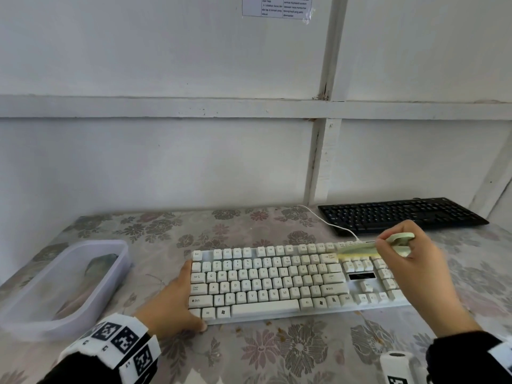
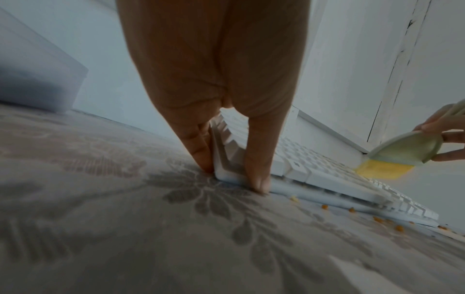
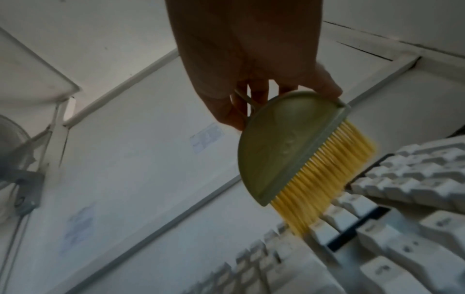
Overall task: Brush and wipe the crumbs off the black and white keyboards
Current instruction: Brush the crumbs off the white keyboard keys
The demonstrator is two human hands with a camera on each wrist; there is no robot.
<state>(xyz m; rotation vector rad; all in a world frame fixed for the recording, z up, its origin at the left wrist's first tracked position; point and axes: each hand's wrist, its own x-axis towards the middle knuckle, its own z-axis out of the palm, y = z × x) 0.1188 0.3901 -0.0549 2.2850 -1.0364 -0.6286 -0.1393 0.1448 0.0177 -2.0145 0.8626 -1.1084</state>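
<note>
The white keyboard (image 1: pixel 291 281) lies on the flowered tablecloth in front of me. My left hand (image 1: pixel 177 297) braces its left end: in the left wrist view the fingers (image 2: pixel 201 151) lie along the side edge and the thumb wraps the front corner of the white keyboard (image 2: pixel 314 173). My right hand (image 1: pixel 412 261) grips a pale green brush (image 1: pixel 393 242) with yellow bristles (image 3: pixel 324 179), which sweep the top right keys of the white keyboard (image 3: pixel 415 179). The black keyboard (image 1: pixel 399 214) sits at the back right. Orange crumbs (image 2: pixel 377 218) lie along the white keyboard's front edge.
A translucent plastic tub (image 1: pixel 63 286) stands at the left with something dark inside. A white cable (image 1: pixel 329 223) runs from the white keyboard toward the wall. A white wall (image 1: pixel 194 151) closes the table's far side. A white roll-like object (image 1: pixel 396 364) sits at the near right.
</note>
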